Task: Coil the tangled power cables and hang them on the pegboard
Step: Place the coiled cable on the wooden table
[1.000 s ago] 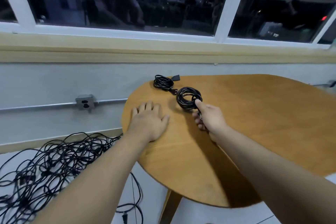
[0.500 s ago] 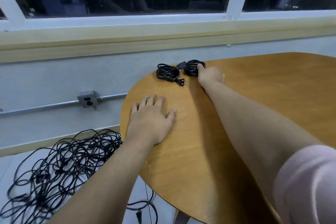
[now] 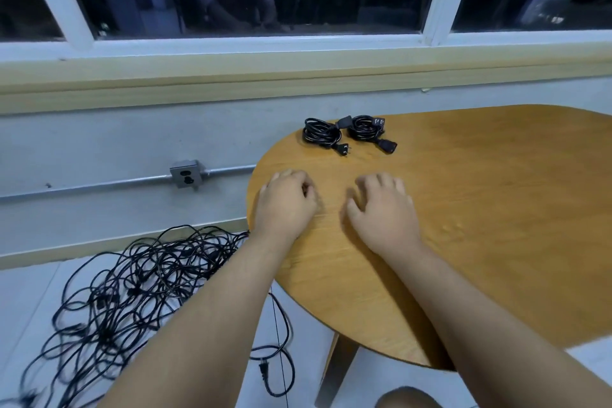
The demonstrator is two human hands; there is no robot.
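Two small black coiled power cables sit side by side at the top middle of the frame, one on the left (image 3: 320, 135) and one on the right (image 3: 366, 129), at the far edge of the round brown wooden counter (image 3: 496, 209). A big messy pile of black tangled cables (image 3: 132, 291) lies on the floor at the lower left. My left hand (image 3: 284, 205) rests on the counter, fingers loosely curled, holding nothing. My right hand (image 3: 384, 209) rests near it, fingers loosely bent, holding nothing. A grey wall plug box (image 3: 186, 173) is on the wall at the left.
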